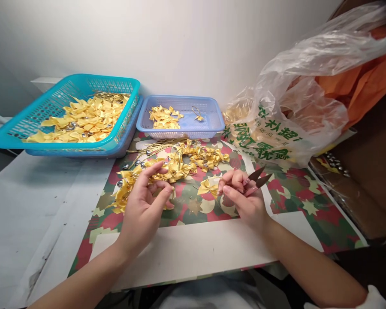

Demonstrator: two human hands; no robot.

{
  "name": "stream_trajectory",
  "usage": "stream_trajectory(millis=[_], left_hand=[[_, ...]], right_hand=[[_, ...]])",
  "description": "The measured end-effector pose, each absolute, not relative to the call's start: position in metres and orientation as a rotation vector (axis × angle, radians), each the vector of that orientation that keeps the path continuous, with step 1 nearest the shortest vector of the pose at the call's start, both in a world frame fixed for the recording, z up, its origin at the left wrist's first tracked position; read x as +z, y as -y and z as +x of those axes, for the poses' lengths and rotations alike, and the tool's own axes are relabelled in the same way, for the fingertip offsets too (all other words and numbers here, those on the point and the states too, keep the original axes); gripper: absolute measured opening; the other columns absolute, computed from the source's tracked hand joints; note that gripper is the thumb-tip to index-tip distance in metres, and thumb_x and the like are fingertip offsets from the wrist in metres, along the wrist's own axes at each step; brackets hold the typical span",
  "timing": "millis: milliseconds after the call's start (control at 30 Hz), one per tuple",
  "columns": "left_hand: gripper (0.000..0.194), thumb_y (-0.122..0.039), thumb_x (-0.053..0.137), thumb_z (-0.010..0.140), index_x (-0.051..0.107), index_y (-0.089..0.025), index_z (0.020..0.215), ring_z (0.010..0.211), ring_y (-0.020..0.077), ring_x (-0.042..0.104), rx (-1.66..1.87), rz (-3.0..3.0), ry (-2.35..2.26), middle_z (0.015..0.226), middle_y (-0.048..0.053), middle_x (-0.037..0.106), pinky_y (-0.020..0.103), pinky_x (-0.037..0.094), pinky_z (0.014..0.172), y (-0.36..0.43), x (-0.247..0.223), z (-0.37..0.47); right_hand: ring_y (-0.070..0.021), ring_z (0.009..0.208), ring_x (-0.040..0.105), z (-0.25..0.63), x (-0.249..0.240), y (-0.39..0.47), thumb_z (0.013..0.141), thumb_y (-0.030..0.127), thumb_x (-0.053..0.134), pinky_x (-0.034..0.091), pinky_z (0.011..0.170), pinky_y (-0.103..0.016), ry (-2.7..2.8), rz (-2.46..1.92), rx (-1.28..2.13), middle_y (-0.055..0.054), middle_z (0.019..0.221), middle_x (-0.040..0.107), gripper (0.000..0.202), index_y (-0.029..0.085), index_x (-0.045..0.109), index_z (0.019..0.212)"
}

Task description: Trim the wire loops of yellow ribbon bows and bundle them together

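My left hand (148, 195) is above the patterned sheet, thumb and forefinger brought together at a small gold loop or wire, its other fingers curled apart. My right hand (244, 195) pinches a yellow ribbon flower (208, 187) by its edge, and a pair of small scissors (259, 177) is tucked in the same hand, blades pointing up and right. Between and behind my hands lie several yellow ribbon flowers (180, 165) with silver beads and gold wires, some partly hidden by my left hand.
A turquoise basket (133, 92) of yellow flowers stands at the back left. Beside it a small blue basket (212, 113) holds more flowers. A plastic bag (276, 128) with green print fills the back right. White paper (186, 249) lies along the front edge.
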State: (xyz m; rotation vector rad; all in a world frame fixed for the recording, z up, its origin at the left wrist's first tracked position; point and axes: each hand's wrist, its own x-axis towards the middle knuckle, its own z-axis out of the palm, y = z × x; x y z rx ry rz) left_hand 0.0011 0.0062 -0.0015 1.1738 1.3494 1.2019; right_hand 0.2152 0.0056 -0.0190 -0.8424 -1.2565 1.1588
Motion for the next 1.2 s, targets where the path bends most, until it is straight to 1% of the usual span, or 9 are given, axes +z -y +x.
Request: stream_trajectory(millis=[67,200,267,500,733,900,1067,1133,1200], left_hand=[[0.05,-0.028,0.069,0.083,0.055,-0.028,0.13,0.082,0.0151,0.062,1.192,1.193,-1.28,0.104,0.004,0.06,0.021,0.057,0.057,-0.005,-0.003,0.001],[0.043,-0.024,0.067,0.085,0.057,-0.031,0.127,0.119,0.0228,0.058,1.3,1.259,-1.09,0.12,0.004,0.06,0.031,0.06,0.087,-0.003,-0.005,0.001],[0.042,-0.023,0.066,0.086,0.058,-0.031,0.127,0.123,0.024,0.057,1.315,1.279,-1.063,0.123,0.005,0.059,0.034,0.059,0.092,-0.002,-0.006,0.002],[0.034,-0.024,0.068,0.085,0.061,-0.028,0.118,0.101,0.0194,0.066,1.275,1.322,-1.082,0.103,0.004,0.063,0.028,0.061,0.079,0.005,-0.006,0.005],[0.037,-0.025,0.066,0.087,0.059,-0.032,0.123,0.072,0.0104,0.064,1.066,1.406,-1.03,0.112,0.003,0.061,0.021,0.057,0.063,0.016,-0.012,0.007],[0.028,-0.037,0.054,0.095,0.063,-0.031,0.12,0.069,0.0099,0.064,1.047,1.254,-0.95,0.112,0.004,0.061,0.022,0.056,0.062,0.015,-0.009,0.004],[0.032,-0.03,0.071,0.083,0.063,-0.026,0.114,0.067,0.0108,0.062,0.998,1.256,-1.03,0.105,0.004,0.063,0.022,0.054,0.06,0.012,-0.006,0.007],[0.027,-0.029,0.07,0.084,0.063,-0.024,0.11,0.069,0.0129,0.064,0.986,1.236,-1.038,0.098,0.004,0.065,0.024,0.055,0.062,0.011,-0.006,0.009],[0.023,-0.029,0.068,0.085,0.064,-0.023,0.106,0.067,0.013,0.065,1.015,1.197,-1.046,0.09,0.003,0.065,0.024,0.055,0.062,0.012,-0.006,0.01]], right_hand=[[-0.0127,0.073,0.055,0.215,-0.018,-0.004,0.087,0.015,0.057,0.046,0.066,-0.026,1.272,-0.809,1.15,0.002,0.074,0.052,0.033,0.021,0.032,0.066],[-0.0127,0.072,0.055,0.215,-0.017,-0.003,0.087,0.015,0.056,0.046,0.065,-0.027,1.288,-0.779,1.156,0.001,0.073,0.053,0.032,0.021,0.032,0.066],[-0.0133,0.071,0.056,0.216,-0.017,-0.003,0.087,0.016,0.056,0.046,0.065,-0.027,1.298,-0.785,1.159,0.001,0.073,0.053,0.033,0.021,0.032,0.066],[-0.0158,0.068,0.056,0.213,-0.012,0.002,0.09,0.025,0.055,0.045,0.059,-0.031,1.433,-0.752,1.231,-0.002,0.076,0.059,0.035,0.023,0.03,0.065],[-0.0163,0.073,0.058,0.206,-0.011,0.001,0.09,0.015,0.048,0.049,0.068,-0.035,1.792,-0.547,1.044,-0.002,0.077,0.061,0.028,0.025,0.032,0.069],[-0.0178,0.075,0.059,0.205,-0.012,-0.005,0.086,0.009,0.047,0.05,0.071,-0.036,1.967,-0.378,0.85,-0.002,0.073,0.06,0.023,0.025,0.037,0.072],[-0.0193,0.078,0.06,0.207,-0.008,-0.006,0.089,0.014,0.041,0.052,0.07,-0.037,2.082,-0.359,0.867,-0.005,0.075,0.062,0.02,0.026,0.039,0.073],[-0.0198,0.083,0.061,0.208,-0.007,-0.003,0.09,0.014,0.042,0.053,0.075,-0.039,2.064,-0.388,0.892,-0.005,0.081,0.064,0.019,0.026,0.039,0.075],[-0.0217,0.096,0.062,0.208,-0.008,0.001,0.091,0.017,0.045,0.052,0.081,-0.042,1.973,-0.482,0.906,-0.008,0.099,0.063,0.017,0.025,0.039,0.077]])
